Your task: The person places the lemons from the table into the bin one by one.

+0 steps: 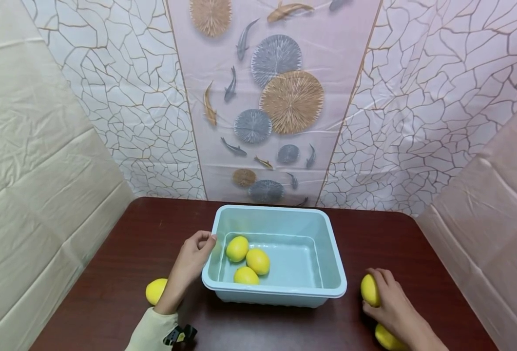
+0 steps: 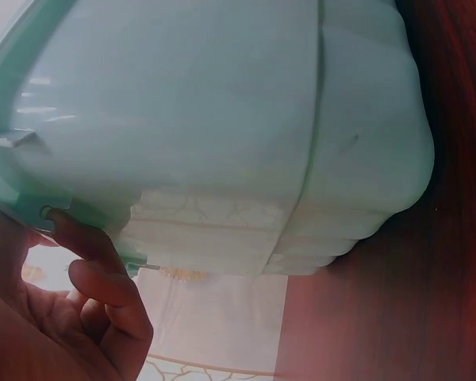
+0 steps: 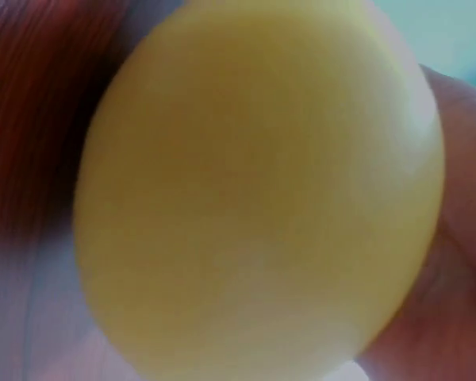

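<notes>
A light blue plastic basin [image 1: 280,294] stands on the table, with three yellow lemons inside; one of them is the lemon [image 1: 258,261] nearest the middle. At its left rim, my left hand [image 1: 193,253] pinches the edge between thumb and curled fingers; the left wrist view shows this hand [image 2: 95,302] against the basin's outer wall [image 2: 198,119]. To the right of the basin, my right hand [image 1: 392,302] grips a lemon [image 1: 370,290]. Another lemon [image 1: 389,337] lies under that wrist, partly hidden. A large, blurred lemon [image 3: 254,190] fills the right wrist view.
One more lemon [image 1: 155,291] lies on the dark red table [image 1: 109,278], partly behind my left forearm. A patterned cloth [image 1: 258,146] hangs behind the table's back edge, and pale cloth walls [image 1: 34,195] flank both sides.
</notes>
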`<state>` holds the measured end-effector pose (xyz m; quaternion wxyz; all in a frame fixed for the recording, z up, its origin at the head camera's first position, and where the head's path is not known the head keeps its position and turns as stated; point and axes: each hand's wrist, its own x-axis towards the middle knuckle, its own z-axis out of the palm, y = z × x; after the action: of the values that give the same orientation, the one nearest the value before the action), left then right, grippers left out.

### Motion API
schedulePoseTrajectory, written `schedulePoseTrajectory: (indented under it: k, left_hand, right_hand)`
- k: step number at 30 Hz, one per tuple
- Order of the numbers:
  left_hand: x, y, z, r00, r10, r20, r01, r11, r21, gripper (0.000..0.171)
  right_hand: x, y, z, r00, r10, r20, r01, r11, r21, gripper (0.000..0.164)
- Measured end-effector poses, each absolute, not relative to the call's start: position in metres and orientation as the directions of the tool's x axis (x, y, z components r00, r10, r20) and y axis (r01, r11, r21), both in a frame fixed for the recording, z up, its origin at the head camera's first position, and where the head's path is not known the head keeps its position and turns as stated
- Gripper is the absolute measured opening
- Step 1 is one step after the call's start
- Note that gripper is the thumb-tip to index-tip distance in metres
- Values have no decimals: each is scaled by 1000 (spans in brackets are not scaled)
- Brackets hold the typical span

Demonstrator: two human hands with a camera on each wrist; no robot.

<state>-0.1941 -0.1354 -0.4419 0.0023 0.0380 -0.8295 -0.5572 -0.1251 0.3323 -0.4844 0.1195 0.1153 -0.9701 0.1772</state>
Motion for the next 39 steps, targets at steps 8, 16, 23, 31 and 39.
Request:
schedulePoseTrajectory:
  k: [8,16,23,31,39]
  left_hand:
    - [-193,-135,-442,-997,-66,-36,-58,375,925,33]
    - [-194,-135,-441,-997,-66,-33,-55,372,926,34]
    - [-195,-135,-441,-997,-70,-24,-49,372,927,34]
    - [-196,-135,-441,-997,-72,-28,-53,378,924,34]
    - [-197,-135,-444,-997,-70,-29,-53,382,922,34]
  right_hand:
    - [-124,318,-469,-923,-115,369,-270,874,-404,80]
    - [-121,303,-447,-886,-120,448,-316,863,-394,80]
    - [-122,297,-435,-857,-154,492,-361,860,-360,83]
    - [-121,289,-421,-905,-105,413,-305,836,-456,79]
    - [-122,283,-409,-926,-87,367,-280,810,-515,76]
